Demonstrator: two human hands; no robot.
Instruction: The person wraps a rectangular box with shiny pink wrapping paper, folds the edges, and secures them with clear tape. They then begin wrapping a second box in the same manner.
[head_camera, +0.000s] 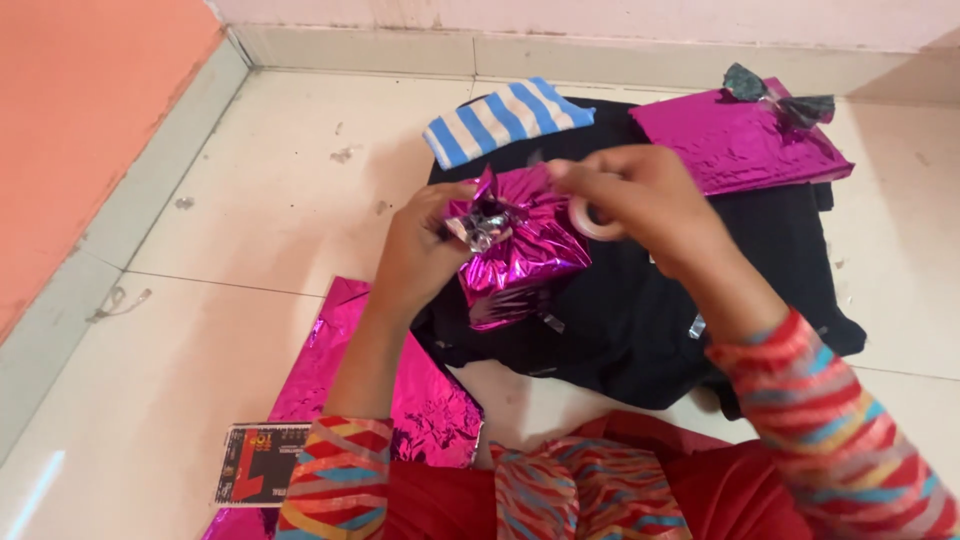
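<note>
My left hand (418, 250) grips the left side of a small parcel wrapped in shiny magenta foil (525, 248), which has a gathered silver-and-pink bow on top. A roll of clear tape (592, 217) is held in my right hand (640, 200), just above and to the right of the parcel. The parcel sits over a pile of black cloth (650, 300) on the tiled floor. Both sleeves are striped red, blue and yellow.
A flat magenta-wrapped package with a dark bow (740, 140) lies at the back right on the black cloth. A blue-and-white striped folded cloth (505, 118) is behind. A loose magenta foil sheet (370, 390) and a small printed card (262, 462) lie near my left arm. Walls border left and back.
</note>
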